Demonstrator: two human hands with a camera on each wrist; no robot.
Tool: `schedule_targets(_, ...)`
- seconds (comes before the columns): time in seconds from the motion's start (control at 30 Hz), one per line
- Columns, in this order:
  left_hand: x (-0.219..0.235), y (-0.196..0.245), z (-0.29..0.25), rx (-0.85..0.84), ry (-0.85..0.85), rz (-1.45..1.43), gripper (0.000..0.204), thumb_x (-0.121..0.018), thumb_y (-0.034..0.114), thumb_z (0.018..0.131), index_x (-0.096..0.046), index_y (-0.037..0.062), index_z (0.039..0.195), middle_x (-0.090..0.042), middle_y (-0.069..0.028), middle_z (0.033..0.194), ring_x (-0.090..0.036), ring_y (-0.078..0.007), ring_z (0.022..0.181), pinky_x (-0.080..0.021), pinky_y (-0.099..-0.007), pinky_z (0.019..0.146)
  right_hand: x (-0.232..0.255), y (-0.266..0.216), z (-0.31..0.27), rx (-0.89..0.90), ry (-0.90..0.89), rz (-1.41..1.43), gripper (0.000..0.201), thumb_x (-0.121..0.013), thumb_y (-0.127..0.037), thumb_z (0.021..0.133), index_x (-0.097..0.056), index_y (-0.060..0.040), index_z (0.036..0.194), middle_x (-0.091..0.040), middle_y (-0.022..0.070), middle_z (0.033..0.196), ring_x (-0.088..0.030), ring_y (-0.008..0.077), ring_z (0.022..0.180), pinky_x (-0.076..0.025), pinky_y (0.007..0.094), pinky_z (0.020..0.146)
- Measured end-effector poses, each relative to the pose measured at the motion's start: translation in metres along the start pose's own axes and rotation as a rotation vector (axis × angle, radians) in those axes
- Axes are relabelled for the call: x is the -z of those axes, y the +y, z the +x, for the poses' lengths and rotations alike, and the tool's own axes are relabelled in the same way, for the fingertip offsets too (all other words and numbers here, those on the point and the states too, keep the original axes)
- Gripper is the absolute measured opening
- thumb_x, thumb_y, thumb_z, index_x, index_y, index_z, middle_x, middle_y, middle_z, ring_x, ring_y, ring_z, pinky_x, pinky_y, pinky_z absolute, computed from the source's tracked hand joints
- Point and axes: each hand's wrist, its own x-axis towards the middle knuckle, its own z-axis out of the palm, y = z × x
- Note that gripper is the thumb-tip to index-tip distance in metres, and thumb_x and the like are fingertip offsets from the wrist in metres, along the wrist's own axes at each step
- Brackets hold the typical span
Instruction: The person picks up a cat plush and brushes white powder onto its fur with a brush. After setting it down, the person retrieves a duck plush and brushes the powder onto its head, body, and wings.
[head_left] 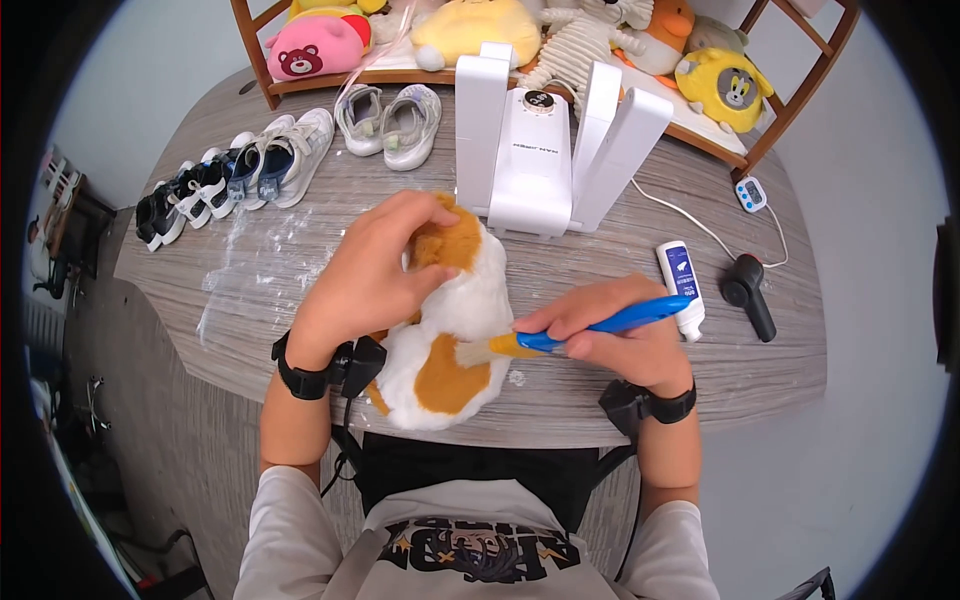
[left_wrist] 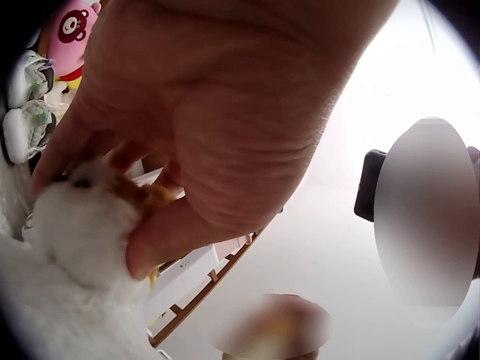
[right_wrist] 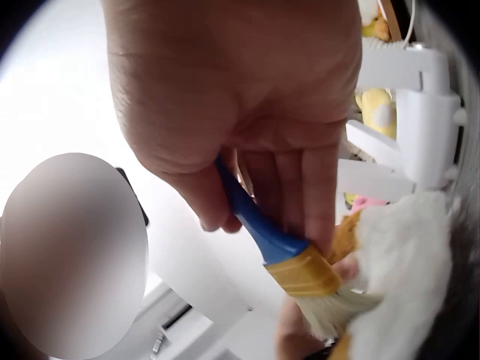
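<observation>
A white and brown plush animal [head_left: 465,300] lies on the table in front of the person. The left hand [head_left: 375,265] grips its brown-topped head, with fingers on one side and thumb on the other, as the left wrist view also shows. Part of the head is hidden under that hand. In the right hand [head_left: 625,330] is a flat paintbrush [head_left: 640,314] with a blue handle, a yellow ferrule and pale bristles [right_wrist: 330,309]. Thumb and fingers pinch its handle. The bristles touch the toy at the edge of the brown patch on its body.
A white folding shoe dryer [head_left: 535,160] stands behind the toy. Several small shoes [head_left: 245,165] line the back left. At right are a white and blue bottle [head_left: 681,290], a black handheld device [head_left: 748,295] and a small timer [head_left: 751,194]. A wooden shelf [head_left: 745,158] holds plush toys. Whitish smears mark the tabletop.
</observation>
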Motion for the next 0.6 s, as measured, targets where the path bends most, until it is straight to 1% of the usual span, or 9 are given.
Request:
schedule_targets(0.07, -0.001, 0.0, 0.0, -0.007, -0.005, 0.017, 0.043, -0.078, 0.0, 0.07, -0.06, 0.0032, 0.109, -0.059, -0.0062, 0.103, -0.059, -0.0208, 0.092, -0.049, -0.0315, 0.076, 0.002, -0.002, -0.002, 0.035, 0.088, -0.127, 0.012, -0.071, -0.005, 0.084, -0.07, -0.0006, 0.095, -0.073, 0.0169, 0.105, -0.07, 0.0276, 0.095, -0.054, 0.0364, 0.085)
schedule_targets(0.2, -0.004, -0.001, 0.0, -0.001, 0.006, -0.004, 0.043, -0.078, -0.001, 0.07, -0.06, 0.003, 0.109, -0.059, -0.0078, 0.104, -0.059, -0.0225, 0.091, -0.048, -0.0315, 0.075, -0.003, 0.004, 0.008, 0.13, 0.218, -0.346, 0.011, -0.071, 0.0, 0.084, -0.071, 0.0014, 0.095, -0.073, 0.0163, 0.103, -0.07, 0.0235, 0.091, -0.055, 0.0325, 0.082)
schedule_targets(0.27, -0.005, 0.0, 0.001, 0.012, 0.013, -0.01, 0.043, -0.078, -0.002, 0.069, -0.06, 0.0028, 0.109, -0.06, -0.0083, 0.104, -0.06, -0.0229, 0.09, -0.048, -0.0315, 0.075, -0.002, 0.001, 0.005, -0.023, -0.073, -0.14, 0.011, -0.072, -0.001, 0.084, -0.071, 0.0019, 0.094, -0.073, 0.016, 0.105, -0.07, 0.0234, 0.09, -0.055, 0.0328, 0.081)
schedule_targets(0.3, -0.005, 0.001, 0.0, -0.029, -0.007, -0.005, 0.043, -0.078, -0.002, 0.069, -0.06, 0.0023, 0.109, -0.06, -0.009, 0.105, -0.06, -0.0236, 0.09, -0.049, -0.0318, 0.075, 0.001, -0.004, 0.007, -0.035, -0.193, -0.213, 0.01, -0.071, -0.002, 0.084, -0.071, 0.0022, 0.093, -0.073, 0.0153, 0.105, -0.07, 0.0227, 0.09, -0.054, 0.0333, 0.082)
schedule_targets(0.33, -0.006, 0.002, 0.0, -0.067, -0.028, 0.004, 0.043, -0.078, -0.002, 0.069, -0.06, 0.0018, 0.109, -0.06, -0.0096, 0.105, -0.06, -0.0244, 0.09, -0.049, -0.0321, 0.076, 0.003, -0.004, 0.006, -0.039, -0.194, -0.219, 0.01, -0.071, -0.002, 0.084, -0.071, 0.0022, 0.093, -0.073, 0.0153, 0.105, -0.07, 0.0227, 0.09, -0.054, 0.0333, 0.082)
schedule_targets(0.43, -0.01, 0.003, -0.002, -0.07, 0.032, 0.064, 0.044, -0.079, 0.0, 0.069, -0.06, 0.0012, 0.109, -0.06, -0.011, 0.106, -0.061, -0.0265, 0.089, -0.05, -0.033, 0.076, 0.006, 0.006, 0.004, 0.058, 0.151, -0.168, 0.011, -0.071, -0.003, 0.085, -0.071, 0.0016, 0.095, -0.073, 0.0134, 0.102, -0.069, 0.0205, 0.089, -0.054, 0.0327, 0.081)
schedule_targets(0.53, -0.01, 0.001, -0.002, -0.02, 0.091, 0.138, 0.044, -0.08, 0.003, 0.07, -0.06, 0.0013, 0.109, -0.059, -0.0118, 0.106, -0.062, -0.0279, 0.089, -0.051, -0.0343, 0.076, 0.009, 0.007, 0.008, -0.078, 0.056, -0.308, 0.012, -0.071, -0.004, 0.085, -0.071, 0.0007, 0.096, -0.074, 0.0118, 0.098, -0.069, 0.0191, 0.088, -0.053, 0.0315, 0.08)
schedule_targets(0.57, -0.009, 0.002, -0.002, -0.018, 0.09, 0.146, 0.044, -0.08, 0.003, 0.07, -0.06, 0.0013, 0.109, -0.059, -0.0118, 0.106, -0.062, -0.0279, 0.089, -0.051, -0.0343, 0.076, 0.01, 0.014, 0.007, -0.084, -0.116, -0.309, 0.013, -0.072, -0.005, 0.085, -0.071, 0.0006, 0.097, -0.074, 0.0105, 0.096, -0.068, 0.0175, 0.088, -0.053, 0.0303, 0.079)
schedule_targets(0.6, -0.008, 0.004, -0.002, 0.012, 0.082, 0.157, 0.044, -0.081, 0.005, 0.071, -0.059, 0.0014, 0.109, -0.059, -0.0122, 0.105, -0.062, -0.0284, 0.089, -0.051, -0.0346, 0.076, 0.01, 0.011, 0.005, -0.081, -0.113, -0.305, 0.013, -0.072, -0.005, 0.085, -0.071, 0.0006, 0.097, -0.074, 0.0105, 0.096, -0.068, 0.0175, 0.088, -0.053, 0.0303, 0.079)
